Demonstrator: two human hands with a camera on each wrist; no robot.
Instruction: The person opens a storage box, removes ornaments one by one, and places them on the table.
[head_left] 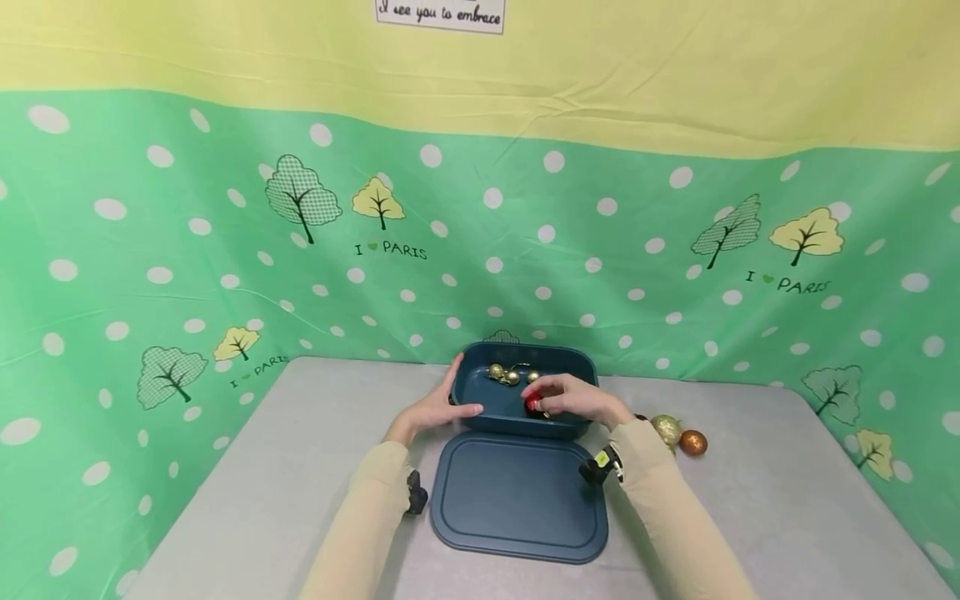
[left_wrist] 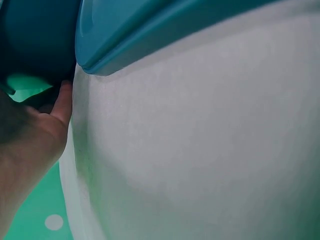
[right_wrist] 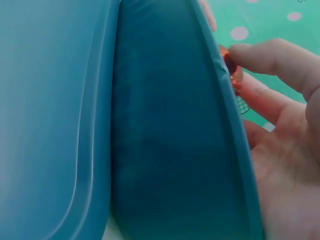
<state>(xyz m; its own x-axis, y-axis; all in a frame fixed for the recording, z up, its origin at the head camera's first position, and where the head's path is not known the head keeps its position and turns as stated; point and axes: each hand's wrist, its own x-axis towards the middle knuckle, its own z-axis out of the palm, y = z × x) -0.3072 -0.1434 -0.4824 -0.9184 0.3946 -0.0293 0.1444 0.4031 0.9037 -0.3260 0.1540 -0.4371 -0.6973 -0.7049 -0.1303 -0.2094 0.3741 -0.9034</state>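
Note:
A dark blue box [head_left: 480, 392] without its lid stands at the table's far side. Along its left wall and front corner lies my left hand [head_left: 435, 407], thumb and fingers stretched out against it; the left wrist view shows this hand [left_wrist: 47, 127] by the box wall. My right hand [head_left: 573, 398] reaches over the front right of the box and pinches a shiny red bauble [head_left: 533, 402] at the fingertips. In the right wrist view the bauble [right_wrist: 234, 80] is partly hidden by the rim. Several small gold baubles [head_left: 504, 375] lie inside towards the back.
The blue lid [head_left: 519, 497] lies flat on the grey table [head_left: 330, 433] in front of the box. Right of the box, partly behind the right sleeve, are a gold bauble [head_left: 666, 429] and a copper bauble [head_left: 693, 442]. A green dotted cloth [head_left: 517, 217] hangs behind.

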